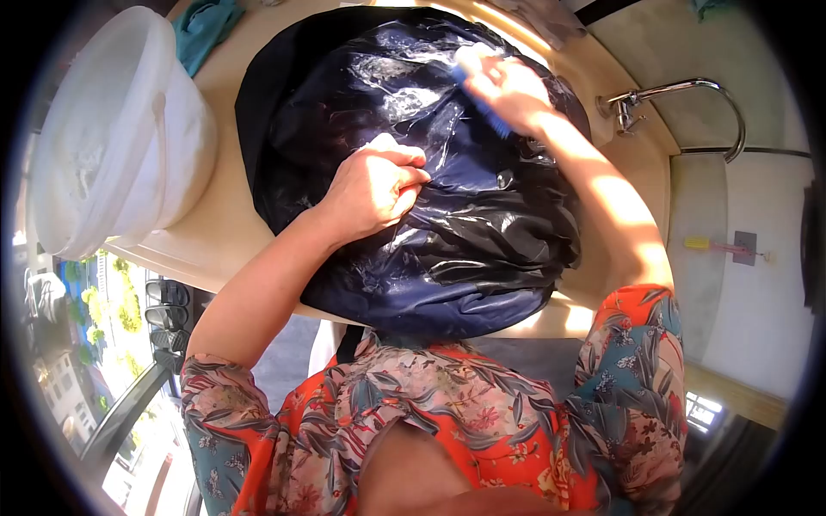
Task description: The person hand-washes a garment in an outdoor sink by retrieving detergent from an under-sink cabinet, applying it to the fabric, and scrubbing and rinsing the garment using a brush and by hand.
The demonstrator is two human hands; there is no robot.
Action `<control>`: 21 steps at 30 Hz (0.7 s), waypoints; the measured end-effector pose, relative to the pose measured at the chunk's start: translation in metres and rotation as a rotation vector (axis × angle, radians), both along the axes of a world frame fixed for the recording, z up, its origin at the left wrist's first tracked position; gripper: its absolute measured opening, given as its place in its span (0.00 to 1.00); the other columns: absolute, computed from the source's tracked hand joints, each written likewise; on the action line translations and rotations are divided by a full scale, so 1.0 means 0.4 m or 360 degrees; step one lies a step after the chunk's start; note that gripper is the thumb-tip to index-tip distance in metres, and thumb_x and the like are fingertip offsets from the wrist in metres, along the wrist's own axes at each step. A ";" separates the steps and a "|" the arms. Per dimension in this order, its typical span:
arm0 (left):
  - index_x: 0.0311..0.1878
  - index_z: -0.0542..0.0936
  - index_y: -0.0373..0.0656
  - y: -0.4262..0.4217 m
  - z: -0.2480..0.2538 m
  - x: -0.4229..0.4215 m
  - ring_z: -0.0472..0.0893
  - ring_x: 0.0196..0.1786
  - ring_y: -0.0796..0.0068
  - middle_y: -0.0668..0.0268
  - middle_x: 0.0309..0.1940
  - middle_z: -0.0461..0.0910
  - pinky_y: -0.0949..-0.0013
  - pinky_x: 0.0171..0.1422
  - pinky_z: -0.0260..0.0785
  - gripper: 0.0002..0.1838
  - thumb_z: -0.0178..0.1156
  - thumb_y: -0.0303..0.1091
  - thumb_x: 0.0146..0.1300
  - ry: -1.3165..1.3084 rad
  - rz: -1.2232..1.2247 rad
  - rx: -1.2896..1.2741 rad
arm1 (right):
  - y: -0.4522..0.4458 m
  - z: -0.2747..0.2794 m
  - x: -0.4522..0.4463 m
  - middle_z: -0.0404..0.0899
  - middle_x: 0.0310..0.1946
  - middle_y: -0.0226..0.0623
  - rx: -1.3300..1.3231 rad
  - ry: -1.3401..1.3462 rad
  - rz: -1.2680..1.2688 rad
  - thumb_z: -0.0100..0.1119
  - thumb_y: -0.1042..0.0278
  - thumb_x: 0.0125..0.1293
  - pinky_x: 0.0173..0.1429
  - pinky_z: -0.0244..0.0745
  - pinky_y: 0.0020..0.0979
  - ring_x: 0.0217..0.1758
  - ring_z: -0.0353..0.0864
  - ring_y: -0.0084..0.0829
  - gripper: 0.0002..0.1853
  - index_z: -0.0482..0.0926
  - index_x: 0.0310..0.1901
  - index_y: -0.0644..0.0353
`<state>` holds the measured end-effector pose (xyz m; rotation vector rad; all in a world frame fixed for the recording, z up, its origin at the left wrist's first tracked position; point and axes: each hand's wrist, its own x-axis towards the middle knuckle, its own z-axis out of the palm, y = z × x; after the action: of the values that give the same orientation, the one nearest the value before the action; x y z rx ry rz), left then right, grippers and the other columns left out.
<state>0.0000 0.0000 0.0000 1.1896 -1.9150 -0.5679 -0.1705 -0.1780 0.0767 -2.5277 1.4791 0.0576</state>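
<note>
We are scrubbing the dark cloth (pixel 482 202), by the look of it: our right hand (pixel 508 90) is closed around the blue brush (pixel 493 119), near the cloth's far right part, and blurred as if in mid-stroke. Our left hand (pixel 370 189) is closed in a fist around the middle of the cloth and seems to pinch a fold. Another stroke would call for a firm hold there and a flat, taut patch under the bristles; the wet folds could bunch or slide, we judge. White suds (pixel 409 103) streak the cloth, mostly between our hands and beyond them.

The cloth lies in a wide, crumpled heap over the beige counter (pixel 202 245), in front of our body. Sunlight falls across it and our right arm. To the left stands the white bucket (pixel 189 142), with a teal rag (pixel 203 36) just behind it. To the right, the tap (pixel 695 84) arches away from the cloth. Dark shoes (pixel 168 314) sit lower left, beside a bright window.
</note>
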 end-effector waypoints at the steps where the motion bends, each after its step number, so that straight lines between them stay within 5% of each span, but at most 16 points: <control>1: 0.37 0.84 0.39 0.004 -0.008 -0.002 0.81 0.42 0.64 0.59 0.42 0.82 0.69 0.48 0.73 0.08 0.62 0.26 0.52 0.0012 0.0014 -0.0020 | 0.062 -0.045 -0.030 0.75 0.52 0.51 -0.0247 -0.0097 0.0409 0.55 0.47 0.60 0.61 0.69 0.41 0.51 0.78 0.43 0.28 0.71 0.60 0.51; 2: 0.37 0.84 0.39 0.013 -0.012 -0.006 0.81 0.41 0.63 0.59 0.42 0.82 0.68 0.46 0.74 0.08 0.61 0.26 0.52 0.0017 0.0028 -0.0032 | 0.123 -0.089 -0.060 0.77 0.49 0.49 -0.0555 -0.0167 0.0801 0.55 0.48 0.60 0.60 0.69 0.40 0.50 0.78 0.45 0.26 0.72 0.58 0.49; 3: 0.37 0.84 0.39 0.094 -0.009 -0.035 0.81 0.40 0.64 0.59 0.42 0.82 0.69 0.46 0.74 0.08 0.61 0.26 0.52 0.0113 0.0021 0.0211 | 0.224 -0.068 -0.038 0.78 0.48 0.49 -0.0150 -0.0132 0.0808 0.55 0.48 0.60 0.59 0.69 0.40 0.49 0.78 0.46 0.26 0.72 0.58 0.48; 5: 0.36 0.84 0.39 0.049 -0.006 0.009 0.81 0.39 0.64 0.59 0.41 0.82 0.69 0.46 0.74 0.08 0.61 0.26 0.52 0.0037 0.0011 0.0135 | 0.015 -0.052 -0.021 0.78 0.47 0.48 0.0116 -0.0058 -0.0015 0.55 0.48 0.60 0.59 0.69 0.40 0.49 0.77 0.49 0.26 0.71 0.59 0.48; 7: 0.36 0.84 0.38 0.036 -0.016 -0.003 0.81 0.37 0.66 0.60 0.40 0.82 0.70 0.45 0.73 0.08 0.61 0.26 0.52 0.0100 0.0014 0.0088 | -0.168 -0.069 -0.088 0.80 0.45 0.42 -0.0225 0.0228 -0.0311 0.56 0.50 0.61 0.55 0.71 0.37 0.45 0.80 0.42 0.24 0.74 0.56 0.51; 11: 0.35 0.84 0.38 0.030 -0.013 0.000 0.80 0.37 0.68 0.62 0.39 0.81 0.71 0.43 0.72 0.07 0.61 0.25 0.52 0.0077 -0.0007 0.0043 | -0.280 -0.053 -0.126 0.82 0.38 0.33 0.0352 -0.0513 -0.0310 0.62 0.49 0.58 0.41 0.74 0.26 0.37 0.79 0.21 0.25 0.79 0.50 0.59; 13: 0.35 0.84 0.38 0.030 -0.004 -0.004 0.80 0.37 0.68 0.62 0.39 0.81 0.71 0.43 0.72 0.07 0.61 0.24 0.51 0.0083 -0.0020 0.0110 | -0.252 -0.020 -0.043 0.82 0.36 0.38 0.0602 -0.0894 -0.0305 0.60 0.50 0.60 0.42 0.75 0.29 0.37 0.81 0.27 0.22 0.80 0.47 0.61; 14: 0.35 0.84 0.38 0.031 -0.002 -0.001 0.79 0.37 0.68 0.62 0.39 0.81 0.70 0.43 0.72 0.07 0.62 0.24 0.51 0.0096 -0.0024 0.0118 | -0.276 -0.053 -0.014 0.79 0.41 0.33 0.0929 -0.1405 -0.0149 0.64 0.61 0.60 0.50 0.70 0.27 0.44 0.76 0.25 0.21 0.77 0.52 0.61; 15: 0.35 0.84 0.37 0.031 -0.001 0.002 0.79 0.37 0.67 0.62 0.39 0.81 0.70 0.43 0.72 0.07 0.62 0.23 0.51 0.0109 -0.0029 0.0128 | -0.268 -0.059 0.031 0.79 0.41 0.33 0.1043 -0.1554 -0.0153 0.64 0.61 0.60 0.49 0.70 0.28 0.44 0.76 0.26 0.21 0.77 0.52 0.62; 21: 0.32 0.84 0.40 0.029 -0.005 -0.003 0.78 0.34 0.67 0.68 0.36 0.81 0.69 0.40 0.72 0.07 0.62 0.27 0.48 0.0089 0.0019 -0.0106 | -0.214 -0.105 0.195 0.80 0.40 0.37 0.1183 -0.1843 -0.0320 0.63 0.61 0.60 0.46 0.72 0.28 0.42 0.77 0.28 0.21 0.76 0.52 0.63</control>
<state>-0.0010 0.0116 -0.0019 1.1305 -1.8644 -0.5215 -0.0925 -0.2637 0.0346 -1.3352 0.9147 -0.6388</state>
